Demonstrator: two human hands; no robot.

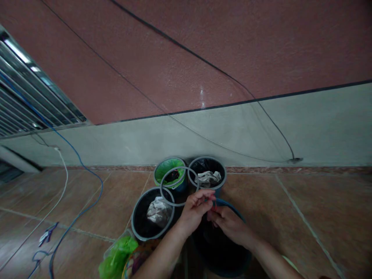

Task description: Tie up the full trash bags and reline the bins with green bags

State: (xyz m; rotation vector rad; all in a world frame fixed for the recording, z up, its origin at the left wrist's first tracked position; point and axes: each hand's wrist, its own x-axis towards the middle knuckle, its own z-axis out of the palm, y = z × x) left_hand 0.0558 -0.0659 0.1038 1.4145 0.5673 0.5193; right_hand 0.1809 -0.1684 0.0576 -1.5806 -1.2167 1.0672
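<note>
While our fingers (209,198) pinch a thin red string (214,207), our left hand (195,211) also holds a grey ring (162,193), and our right hand (229,224) grips the string from below. Both hands are over a big bin with a black bag (221,252). Three small bins (152,219) stand just behind, near the wall (261,131).

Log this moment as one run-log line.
left hand: holds grey ring, pinches red tie | right hand: on the tie, over black-lined bin | near: three small bins, green bag
</note>
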